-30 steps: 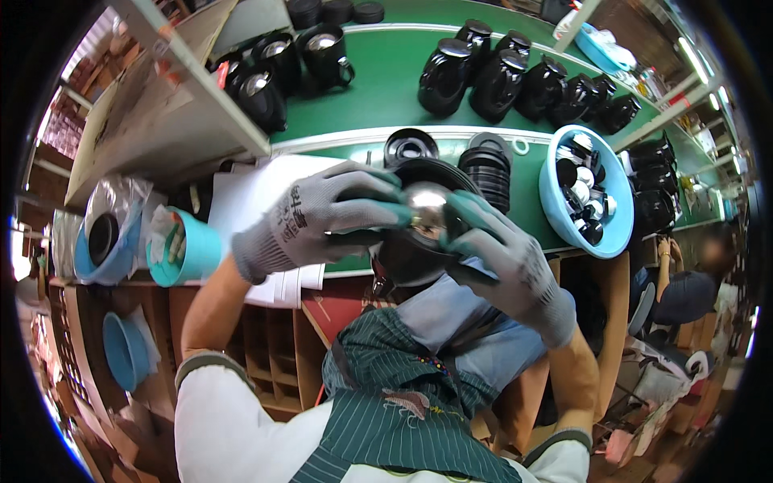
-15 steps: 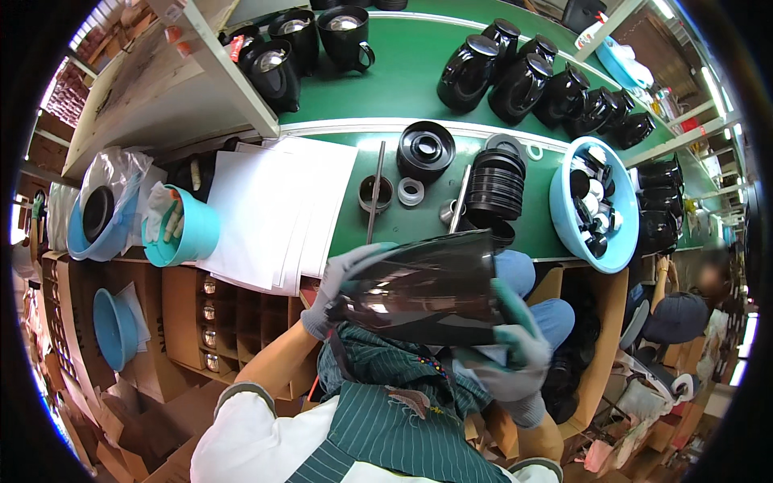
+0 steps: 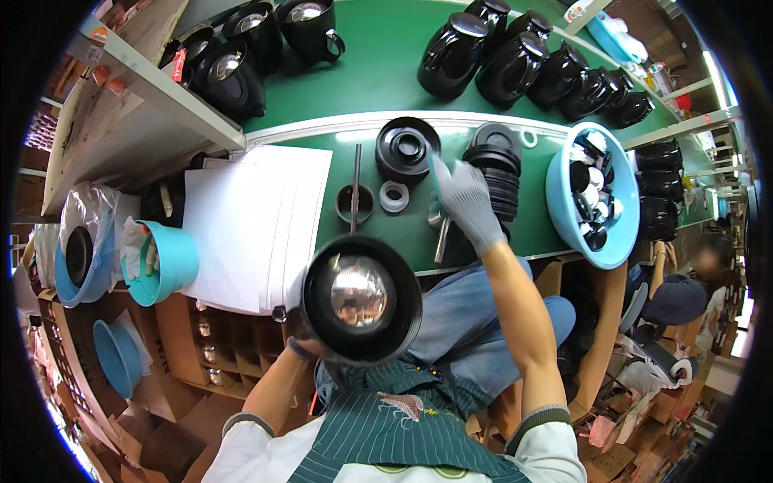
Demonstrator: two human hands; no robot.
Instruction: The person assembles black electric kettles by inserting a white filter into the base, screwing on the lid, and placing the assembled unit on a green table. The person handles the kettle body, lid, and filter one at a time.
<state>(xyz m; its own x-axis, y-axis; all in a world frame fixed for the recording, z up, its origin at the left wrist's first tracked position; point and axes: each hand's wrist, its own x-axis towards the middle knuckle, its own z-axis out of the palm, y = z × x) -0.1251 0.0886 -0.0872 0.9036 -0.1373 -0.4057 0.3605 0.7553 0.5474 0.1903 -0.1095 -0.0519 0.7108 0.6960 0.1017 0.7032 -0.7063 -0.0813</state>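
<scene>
My left hand (image 3: 296,349), gloved and mostly hidden behind it, holds a glossy black jug (image 3: 394,342) over my lap. The jug's round opening faces up and shows a shiny metal liner (image 3: 358,294) inside. My right hand (image 3: 469,201), in a grey glove with green on the finger side, reaches over the bench with its fingers extended and slightly apart. Its fingertips are by the right side of a round black part (image 3: 405,149); whether they touch it cannot be made out. Just right of this hand stands a stack of black rings (image 3: 501,189).
A metal rod (image 3: 356,181) stands by a small dark cup (image 3: 354,205), near a white ring (image 3: 394,196). White sheets (image 3: 250,225) lie left. A blue basin (image 3: 555,213) of small caps stands right. Black jugs (image 3: 511,68) line the far bench. Another person (image 3: 676,298) sits at the right.
The jug has turned from lying sideways to opening upward, now in my left hand alone. My right hand has let go of it and moved forward over the bench to the black parts.
</scene>
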